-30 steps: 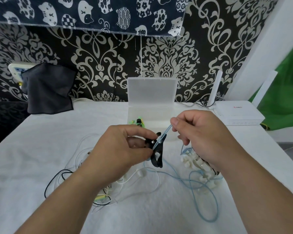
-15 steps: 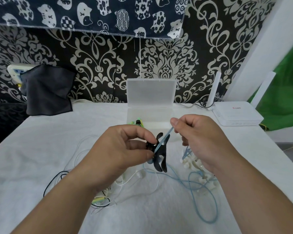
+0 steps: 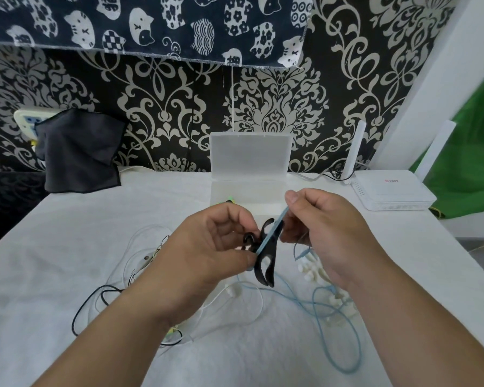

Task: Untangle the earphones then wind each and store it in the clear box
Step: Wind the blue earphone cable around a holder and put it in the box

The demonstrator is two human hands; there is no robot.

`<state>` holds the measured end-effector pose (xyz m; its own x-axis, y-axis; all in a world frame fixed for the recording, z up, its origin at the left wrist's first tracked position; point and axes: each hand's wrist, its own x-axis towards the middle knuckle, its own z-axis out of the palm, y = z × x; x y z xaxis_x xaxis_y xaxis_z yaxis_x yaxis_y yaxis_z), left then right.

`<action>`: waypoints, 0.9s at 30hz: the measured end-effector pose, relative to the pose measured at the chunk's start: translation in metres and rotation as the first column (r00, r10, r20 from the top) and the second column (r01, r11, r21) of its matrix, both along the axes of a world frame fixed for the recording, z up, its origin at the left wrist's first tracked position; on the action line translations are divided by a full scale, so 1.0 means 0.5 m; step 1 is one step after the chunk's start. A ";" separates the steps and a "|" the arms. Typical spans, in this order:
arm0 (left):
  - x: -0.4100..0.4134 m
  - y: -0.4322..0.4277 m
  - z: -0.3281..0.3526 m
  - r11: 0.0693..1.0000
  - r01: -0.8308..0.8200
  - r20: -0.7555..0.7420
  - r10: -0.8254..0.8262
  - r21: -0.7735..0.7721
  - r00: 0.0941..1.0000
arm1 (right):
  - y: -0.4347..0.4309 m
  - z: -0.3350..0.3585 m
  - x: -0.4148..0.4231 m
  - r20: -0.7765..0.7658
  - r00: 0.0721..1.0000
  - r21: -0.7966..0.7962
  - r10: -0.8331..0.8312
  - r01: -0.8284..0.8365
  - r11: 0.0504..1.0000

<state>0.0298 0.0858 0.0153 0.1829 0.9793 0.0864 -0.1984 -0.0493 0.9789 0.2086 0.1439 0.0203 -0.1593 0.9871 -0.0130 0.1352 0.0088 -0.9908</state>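
Observation:
My left hand (image 3: 207,252) pinches a black cord winder (image 3: 266,258) above the white table. My right hand (image 3: 324,241) pinches the light blue earphone cable (image 3: 273,233) taut across the winder; the rest of that cable (image 3: 336,328) loops loosely on the cloth below. The clear box (image 3: 249,191) stands open behind my hands, its lid upright, with something green and black just inside its front left corner. A tangle of white and black earphone cables (image 3: 140,275) lies left of my left forearm.
Several small white winders (image 3: 338,300) lie under my right wrist. A white router (image 3: 389,191) sits at the back right, a dark grey cloth (image 3: 78,152) hangs at the back left. The table edge runs close to the right.
The black winder has turned more upright in my left hand, and my right hand has drawn the blue cable closer over it. Both hands shifted slightly.

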 end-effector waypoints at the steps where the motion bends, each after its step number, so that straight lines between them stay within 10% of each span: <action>1: 0.000 0.001 -0.001 1.000 -0.010 -0.008 0.011 0.008 1.000 | -0.002 0.002 -0.004 -0.066 0.998 -0.043 0.011 -0.014 0.999; 13: 0.003 0.003 -0.006 0.991 -0.115 -0.055 0.119 0.067 0.991 | -0.003 0.006 -0.012 -0.280 0.959 -0.234 -0.047 -0.021 0.972; 27: 0.005 -0.005 0.003 0.999 -0.040 0.001 0.040 -0.028 0.999 | 0.005 -0.003 -0.002 0.017 0.999 -0.012 -0.048 0.048 0.999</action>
<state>0.0323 0.0832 0.0166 0.1436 0.9879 0.0592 -0.1983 -0.0299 0.9797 0.2077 0.1466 0.0190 -0.1117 0.9934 -0.0274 0.1519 -0.0102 -0.9883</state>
